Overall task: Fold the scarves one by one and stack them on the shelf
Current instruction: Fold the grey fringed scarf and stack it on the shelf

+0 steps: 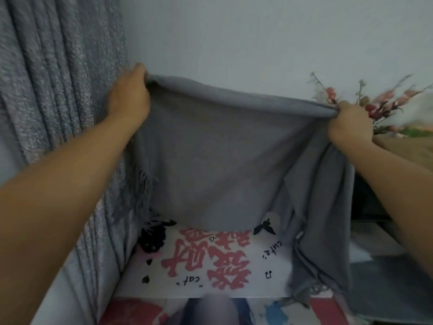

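We are looking at a grey scarf (218,146) of soft, matt woven cloth, smooth over its face and ending in a loose fringe of threads at the left edge. The curtain (58,90) is showing a coarser, nubbly weave with a faint speckled sheen along its folds. The wall (234,38) is looking flat and matt. The printed sheet (210,266) below is appearing smooth, white, with pink and black print. The tabletop (407,148) is showing wood grain.

White printed surface (234,285); grey scarf end (311,277) trailing on it.
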A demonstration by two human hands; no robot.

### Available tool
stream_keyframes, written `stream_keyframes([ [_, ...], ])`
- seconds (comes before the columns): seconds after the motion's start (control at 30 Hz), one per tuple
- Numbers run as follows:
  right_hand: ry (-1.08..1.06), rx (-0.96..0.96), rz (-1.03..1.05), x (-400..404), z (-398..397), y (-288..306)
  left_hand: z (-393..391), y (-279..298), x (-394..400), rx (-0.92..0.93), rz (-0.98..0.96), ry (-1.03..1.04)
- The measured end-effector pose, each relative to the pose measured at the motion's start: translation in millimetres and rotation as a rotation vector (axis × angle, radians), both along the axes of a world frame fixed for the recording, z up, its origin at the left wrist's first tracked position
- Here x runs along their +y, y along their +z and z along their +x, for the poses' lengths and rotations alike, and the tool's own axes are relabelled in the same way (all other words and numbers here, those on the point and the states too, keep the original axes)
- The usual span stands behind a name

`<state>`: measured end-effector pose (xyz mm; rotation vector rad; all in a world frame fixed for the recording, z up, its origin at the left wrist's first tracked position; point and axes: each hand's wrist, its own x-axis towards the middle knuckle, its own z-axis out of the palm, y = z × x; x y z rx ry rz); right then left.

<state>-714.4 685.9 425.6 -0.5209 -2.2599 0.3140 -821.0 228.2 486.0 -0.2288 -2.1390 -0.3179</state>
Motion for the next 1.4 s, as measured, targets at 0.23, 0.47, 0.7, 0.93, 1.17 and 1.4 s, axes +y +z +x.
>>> stream_keyframes([
  [0.23, 0.498, -0.717, 0.203, 6, 50, -128, 79, -162, -32, -0.458, -0.667, 0.325],
  [0.47, 0.855, -0.853, 0.200, -88, 96, -267, 189, -318, 138, -1.226, -0.272, -0.334],
  [0.7, 0.885, -0.883, 0.134, -58, 136, -288, 168, -363, 117, -1.088, -0.293, -0.113],
  [0.93, 0.274, -1.222, 0.320, 107, 163, -246, 96, -324, 2, -1.072, -0.287, 0.389],
  [1.17, 0.667, -0.463, -0.172, 15, 109, -97, 157, -251, 225, -1.182, 0.046, -0.695],
  [1.4, 0.911, -0.519, -0.433, -13, 108, -43, 136, -161, 226, -0.771, 0.178, -0.811],
])
